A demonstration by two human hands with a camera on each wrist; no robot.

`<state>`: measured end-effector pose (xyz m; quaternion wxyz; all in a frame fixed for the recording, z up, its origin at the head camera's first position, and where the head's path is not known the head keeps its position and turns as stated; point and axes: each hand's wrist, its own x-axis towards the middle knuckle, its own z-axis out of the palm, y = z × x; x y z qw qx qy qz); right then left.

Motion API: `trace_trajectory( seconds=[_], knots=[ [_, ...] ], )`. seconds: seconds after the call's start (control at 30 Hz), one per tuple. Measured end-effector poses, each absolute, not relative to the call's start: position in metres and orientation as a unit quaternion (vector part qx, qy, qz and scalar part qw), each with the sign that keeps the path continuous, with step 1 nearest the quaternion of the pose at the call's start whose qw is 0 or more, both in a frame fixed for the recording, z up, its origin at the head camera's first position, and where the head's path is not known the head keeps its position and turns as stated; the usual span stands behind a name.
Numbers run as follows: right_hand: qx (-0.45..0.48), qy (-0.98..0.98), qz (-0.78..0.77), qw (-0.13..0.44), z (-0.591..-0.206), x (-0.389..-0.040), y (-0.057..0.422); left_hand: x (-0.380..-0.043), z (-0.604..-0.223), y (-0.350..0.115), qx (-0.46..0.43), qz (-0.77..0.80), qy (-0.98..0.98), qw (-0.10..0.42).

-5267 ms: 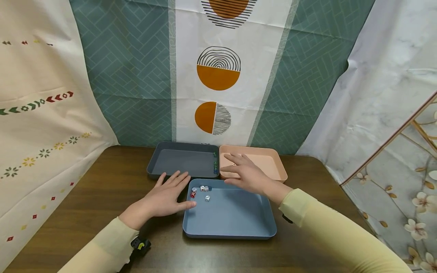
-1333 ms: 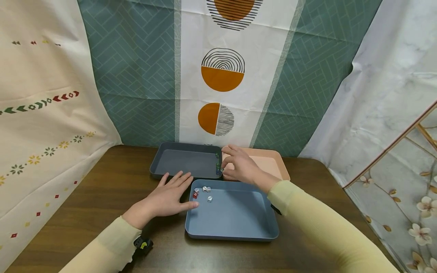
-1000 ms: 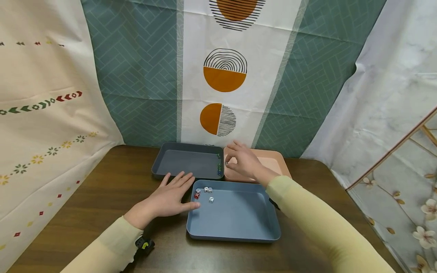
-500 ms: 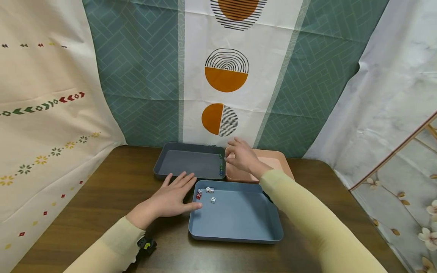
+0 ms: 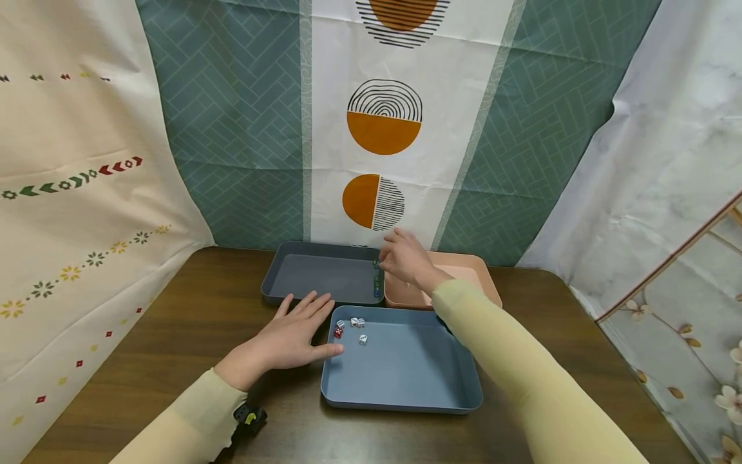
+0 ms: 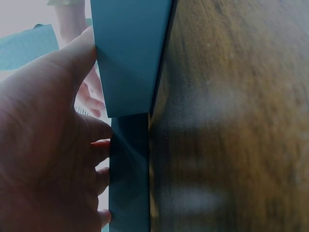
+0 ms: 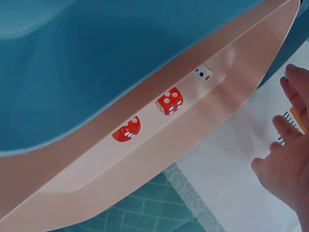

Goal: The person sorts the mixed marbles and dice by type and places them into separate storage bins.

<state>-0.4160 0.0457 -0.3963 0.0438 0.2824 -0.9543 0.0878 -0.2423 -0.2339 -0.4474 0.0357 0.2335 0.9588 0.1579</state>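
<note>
My left hand [image 5: 286,338] lies with fingers spread at the left edge of the blue tray [image 5: 406,380], thumb over its rim. In that tray sit several white dice, one of them a white die [image 5: 362,339], and a red die [image 5: 339,332]. The right hand [image 5: 406,258] hovers where the dark grey tray [image 5: 319,270] meets the peach tray [image 5: 464,274]. Its thumb and fingertips are pinched around what looks like a small die, mostly hidden. Just by those fingertips, a green die [image 5: 376,263] lies in the dark tray.
More green dice [image 5: 377,281] and a blue die [image 5: 377,292] line the dark tray's right side. The right wrist view shows a red die [image 7: 170,101] and a white die [image 7: 204,72] inside the peach tray. A patterned curtain [image 5: 243,129] hangs behind the table.
A blue die has left the blue tray since the oldest frame. My right hand has closed its fingertips and moved back and left, toward the dark tray. The left hand stays put.
</note>
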Motion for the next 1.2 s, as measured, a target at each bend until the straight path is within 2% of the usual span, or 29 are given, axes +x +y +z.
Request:
trace_trajectory(
  seconds=[0.77, 1.2],
  knots=[
    [0.285, -0.955, 0.063, 0.052, -0.4, -0.425, 0.04, -0.242, -0.445, -0.233, 0.23, 0.151, 0.961, 0.042],
    [0.298, -0.949, 0.093, 0.049, -0.397, -0.414, 0.058, -0.242, -0.443, -0.233, 0.23, 0.148, 0.961, 0.045]
  ],
)
